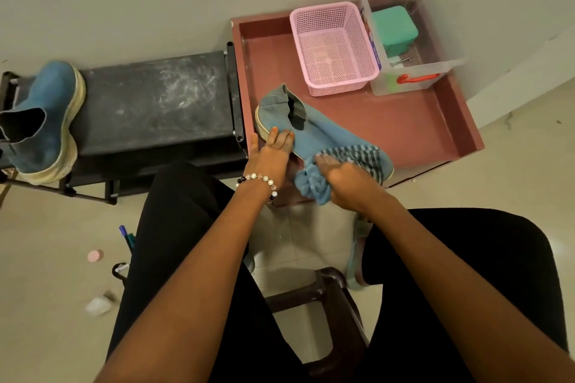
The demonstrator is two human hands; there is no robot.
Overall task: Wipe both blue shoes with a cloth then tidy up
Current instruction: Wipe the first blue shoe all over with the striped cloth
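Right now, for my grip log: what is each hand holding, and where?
Right hand grips the cloth by its bunched near end. Left hand steadies the shoe at its heel side.

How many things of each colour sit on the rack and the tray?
Blue: 3, shoe on the rack, shoe on the tray, cloth
Pink: 1, basket
Clear: 1, box
Green: 1, case
Total: 6

Pink basket [334, 47] beside clear box [413, 71]
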